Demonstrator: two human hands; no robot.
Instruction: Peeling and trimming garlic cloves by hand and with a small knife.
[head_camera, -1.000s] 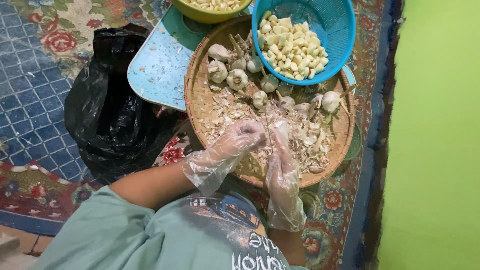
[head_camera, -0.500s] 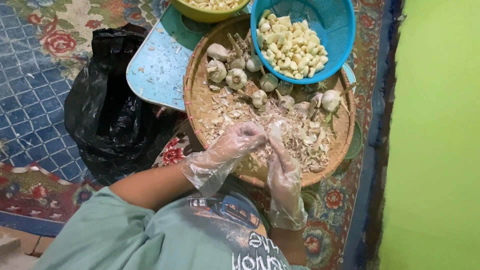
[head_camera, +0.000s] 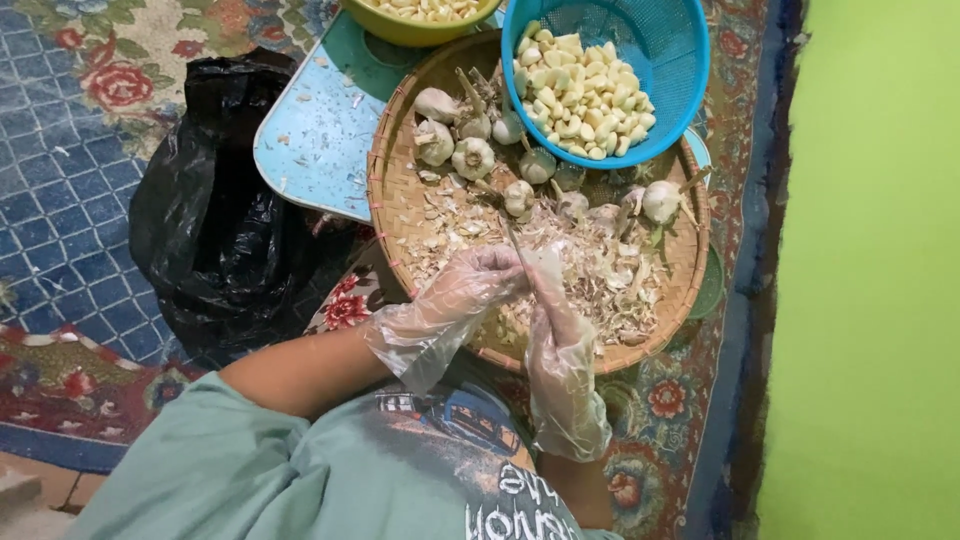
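Your gloved left hand (head_camera: 470, 290) and right hand (head_camera: 555, 320), fingers pinched together on a garlic clove (head_camera: 545, 262), over the woven tray's (head_camera: 395, 210) near edge, peelings (head_camera: 600, 280) beneath.

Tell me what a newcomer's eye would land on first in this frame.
Probably the bright blue basket heaped with peeled garlic cloves, at the top edge of a round woven tray. Below it, the gloved left hand and right hand meet over a pile of papery garlic skins, with whole garlic bulbs between.
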